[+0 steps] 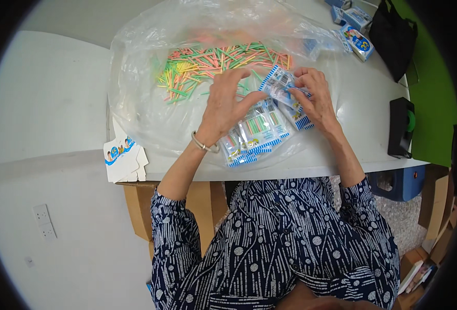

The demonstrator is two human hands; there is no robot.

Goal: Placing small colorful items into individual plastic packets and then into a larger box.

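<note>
My right hand (316, 98) pinches a small clear packet (277, 82) with blue-and-white striped edges between thumb and fingers. My left hand (226, 106), with a bracelet at the wrist, arches beside it; thumb and fingers are spread apart, the thumb tip close to the packet's lower left edge. Below both hands lies a pile of similar packets (259, 126), some with pink, green and yellow sticks showing through. Beyond the hands, many loose thin coloured sticks (223, 62) are heaped on a large clear plastic sheet or bag (135, 108).
Folded white-and-blue cartons (125, 161) lie at the table's left front corner. At the right are a black tape dispenser (401, 128), a black bag (392, 39) and small blue-and-white boxes (357, 42). Cardboard boxes (140, 206) stand under the table's front edge.
</note>
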